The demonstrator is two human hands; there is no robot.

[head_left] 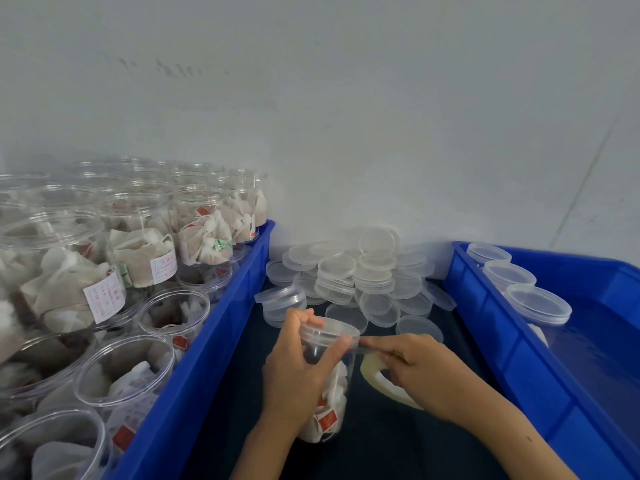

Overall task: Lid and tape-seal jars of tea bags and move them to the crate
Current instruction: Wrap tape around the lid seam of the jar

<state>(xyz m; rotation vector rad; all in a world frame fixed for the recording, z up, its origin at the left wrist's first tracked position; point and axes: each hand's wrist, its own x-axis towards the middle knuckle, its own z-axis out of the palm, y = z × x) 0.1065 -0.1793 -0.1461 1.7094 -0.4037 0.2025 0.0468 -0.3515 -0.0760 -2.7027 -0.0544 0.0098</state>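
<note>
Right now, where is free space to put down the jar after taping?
Free: the dark mat near the person, between the left crate and right crate, and the right crate's floor beside three lidded jars. Crowded: the lid pile behind the held jar; the left crate, full of open jars.

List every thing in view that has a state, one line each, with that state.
Held jar: lidded, upright, tea bags inside.
Left hand: grips the jar.
Right hand: pinches tape at the lid's rim.
Tape roll: behind the right hand, partly hidden.
Jars in left crate: filled, no lids.
Loose lids: piled.
Jars in right crate: lidded.
</note>
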